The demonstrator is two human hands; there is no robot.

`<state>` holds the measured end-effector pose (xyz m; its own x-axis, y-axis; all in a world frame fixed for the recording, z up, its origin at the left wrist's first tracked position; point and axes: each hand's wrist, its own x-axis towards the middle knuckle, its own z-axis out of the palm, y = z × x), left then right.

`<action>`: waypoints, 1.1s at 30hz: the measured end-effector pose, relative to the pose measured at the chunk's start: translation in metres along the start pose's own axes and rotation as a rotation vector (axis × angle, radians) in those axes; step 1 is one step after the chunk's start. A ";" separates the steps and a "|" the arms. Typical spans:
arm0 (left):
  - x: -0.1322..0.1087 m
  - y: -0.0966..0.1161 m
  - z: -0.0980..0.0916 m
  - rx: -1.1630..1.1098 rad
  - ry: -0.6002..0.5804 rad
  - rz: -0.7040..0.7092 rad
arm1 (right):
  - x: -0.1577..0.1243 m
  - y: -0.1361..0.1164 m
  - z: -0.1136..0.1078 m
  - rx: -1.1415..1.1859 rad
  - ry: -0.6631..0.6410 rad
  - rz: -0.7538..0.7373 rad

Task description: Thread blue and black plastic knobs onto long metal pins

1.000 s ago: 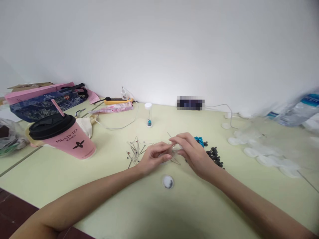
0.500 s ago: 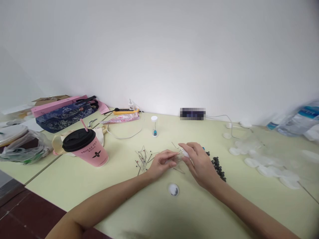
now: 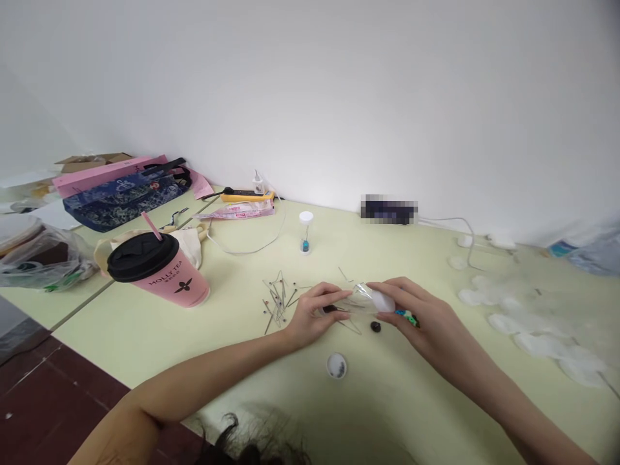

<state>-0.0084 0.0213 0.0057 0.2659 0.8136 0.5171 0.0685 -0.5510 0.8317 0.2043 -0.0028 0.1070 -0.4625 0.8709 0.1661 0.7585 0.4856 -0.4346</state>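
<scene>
Between my two hands a small clear jar [image 3: 362,294] is held tilted sideways. My left hand [image 3: 310,318] is closed around its base end, where a dark piece [image 3: 330,309] shows. My right hand [image 3: 429,316] grips the white lid [image 3: 384,301] at the other end. Thin metal bits show through or behind the clear wall; I cannot tell which. On the table just below lies a black knob-like piece [image 3: 375,327]. Closer to me sits a small white cap [image 3: 336,366] with tiny dark bits in it. Left of my left hand, several thin metal pins [image 3: 278,300] lie scattered.
A similar lidded jar [image 3: 305,236] stands upright farther back. At left is a pink cup [image 3: 167,271] with a black lid and straw. White round lids [image 3: 527,339] in clear plastic lie at right. Blue-green pieces [image 3: 411,319] show beside my right hand.
My hands have moved apart, my right hand going right, and the jar between them now shows more fully. The black knob-like piece has come into sight. The whole view has shifted slightly.
</scene>
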 end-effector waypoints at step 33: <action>0.049 -0.012 -0.067 -0.014 0.236 -0.223 | -0.018 0.123 -0.089 -0.760 0.245 0.635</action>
<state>-0.0611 0.0799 0.0345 0.0155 0.9355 0.3530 0.0864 -0.3530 0.9316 0.3469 0.0482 0.1288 0.1684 0.9344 0.3139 0.9613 -0.2261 0.1576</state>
